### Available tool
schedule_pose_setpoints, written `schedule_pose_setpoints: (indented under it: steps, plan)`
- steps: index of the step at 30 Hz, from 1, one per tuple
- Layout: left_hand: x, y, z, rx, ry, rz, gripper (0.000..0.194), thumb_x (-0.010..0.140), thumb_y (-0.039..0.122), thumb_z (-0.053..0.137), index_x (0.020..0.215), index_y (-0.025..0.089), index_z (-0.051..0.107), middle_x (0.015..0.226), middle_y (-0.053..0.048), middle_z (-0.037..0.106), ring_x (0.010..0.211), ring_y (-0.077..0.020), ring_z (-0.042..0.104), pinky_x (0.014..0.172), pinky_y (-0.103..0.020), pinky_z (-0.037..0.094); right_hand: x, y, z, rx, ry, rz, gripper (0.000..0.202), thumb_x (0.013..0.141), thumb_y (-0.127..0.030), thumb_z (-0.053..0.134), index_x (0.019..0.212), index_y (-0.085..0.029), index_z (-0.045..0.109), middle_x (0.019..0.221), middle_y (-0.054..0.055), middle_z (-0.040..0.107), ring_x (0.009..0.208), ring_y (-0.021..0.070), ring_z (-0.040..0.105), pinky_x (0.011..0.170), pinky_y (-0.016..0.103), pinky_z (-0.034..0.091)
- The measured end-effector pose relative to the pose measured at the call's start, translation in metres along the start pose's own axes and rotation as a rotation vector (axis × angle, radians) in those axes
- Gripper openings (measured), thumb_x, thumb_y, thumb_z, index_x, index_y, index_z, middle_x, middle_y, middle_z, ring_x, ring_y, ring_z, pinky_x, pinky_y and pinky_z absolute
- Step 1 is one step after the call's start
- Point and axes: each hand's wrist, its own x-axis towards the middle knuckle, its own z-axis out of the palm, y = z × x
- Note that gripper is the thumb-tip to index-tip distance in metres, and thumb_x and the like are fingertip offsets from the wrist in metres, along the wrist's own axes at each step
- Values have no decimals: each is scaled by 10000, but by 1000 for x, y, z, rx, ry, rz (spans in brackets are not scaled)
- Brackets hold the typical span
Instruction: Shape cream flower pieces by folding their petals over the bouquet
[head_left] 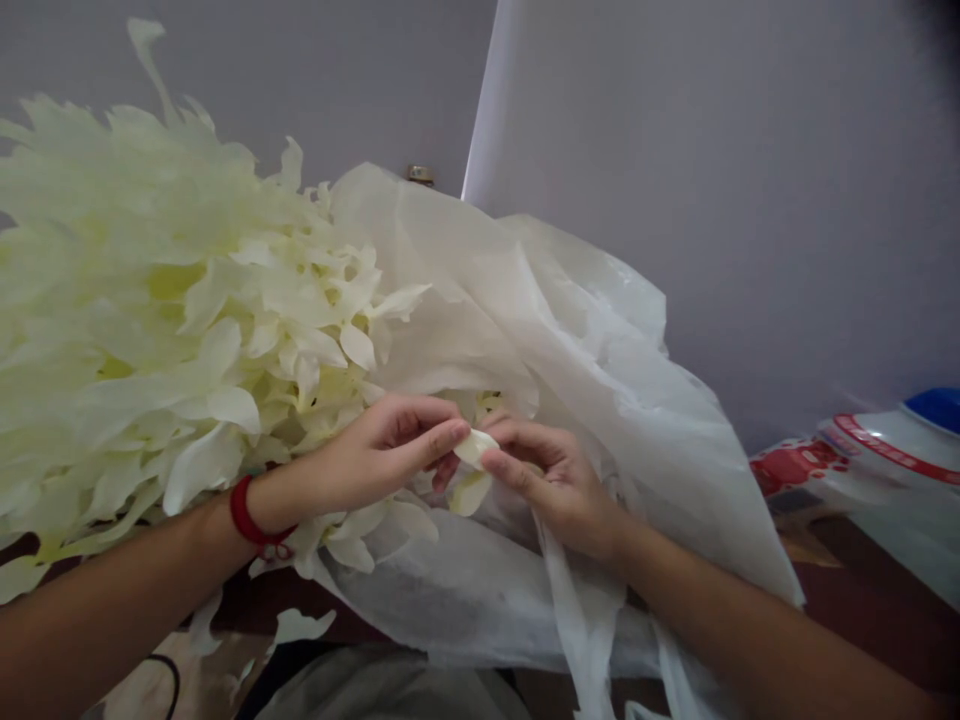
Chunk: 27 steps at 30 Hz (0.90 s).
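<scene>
- Far left: big pile of pale yellow-white artificial petals, heaped high against the grey wall, overhanging the near edge of the counter.
- Lower left: pale patch below counter level, can't tell if floor; dark cable curves across it. 1 loose petal at the counter edge, just right of it.
- Left hand, red cord on wrist: grip narrow, thumb and fingers pinching the cream petal piece.
- Petal piece: mid-view, between both hands, in front of the bag.
- Behind: small box-like object by the wall, too small to ID. Bright slanting edge splits the wall into 2 planes.
- Right hand: grip narrow too, on the same piece.
- Centre to right: crumpled white plastic bag, covers most of the counter, strips hanging over near edge.
- Far right: dark red-brown counter shows; clear container, blue lid, red-printed band.
</scene>
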Motion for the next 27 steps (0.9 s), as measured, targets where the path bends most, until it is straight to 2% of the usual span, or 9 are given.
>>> schedule_pose_setpoints:
  steps: [3,5,7,9,11,15,20,23,27]
  plan:
    - [0,3,3,91,178,48,444,1018,423,475,665,163,540,616,23,519,571,-93,446,550,-220,353,2,7,0,104,111,113,274,877,-492,738,1062,-291,754,892,20,752,809,197,692,730,327,556]
    - [-2,4,4,149,252,70,429,1026,386,449,676,160,549,639,17,524,600,-98,447,569,-229,344,3,9,-1,154,218,186,343,812,-539,774,1038,-283,738,837,7,736,719,180,668,652,299,541]
    - [-3,5,6,201,250,79,398,1016,349,460,683,157,563,643,19,526,608,-99,453,571,-233,337,4,9,-2,141,295,221,321,837,-557,745,958,-260,734,766,-5,697,641,153,617,598,271,502]
    - [-5,5,8,242,211,77,359,994,333,507,687,157,567,626,33,495,590,-96,435,547,-237,317,5,7,-3,88,313,221,330,907,-569,667,918,-245,727,710,-15,652,585,134,558,547,250,447]
    - [-6,5,10,265,201,72,323,984,351,538,722,163,553,652,40,474,602,-98,431,544,-237,319,4,4,-2,34,288,215,341,928,-564,651,885,-234,724,708,-16,634,583,131,536,537,248,418]
    - [-4,1,12,261,243,83,276,1010,402,502,846,180,513,779,25,497,716,-117,474,634,-241,388,3,0,2,-61,124,169,351,920,-557,673,814,-225,717,766,-2,653,702,158,593,651,276,464]
    - [-2,0,13,272,112,82,364,1027,401,474,731,189,472,670,43,421,622,-108,398,565,-244,319,2,2,2,-184,5,69,375,1007,-483,569,769,-211,668,725,-8,594,709,156,548,696,297,434]
    - [-2,0,13,268,78,73,393,1036,390,443,695,200,405,640,52,362,581,-103,343,529,-250,274,1,2,2,-250,-41,9,326,1029,-381,548,768,-205,637,721,-7,566,698,152,521,700,304,412]
    - [-2,0,13,228,35,57,403,1032,423,458,700,201,405,640,55,361,579,-101,341,517,-238,286,-1,1,3,-281,-98,-48,322,1034,-324,528,743,-206,602,697,-12,527,685,155,513,717,318,413]
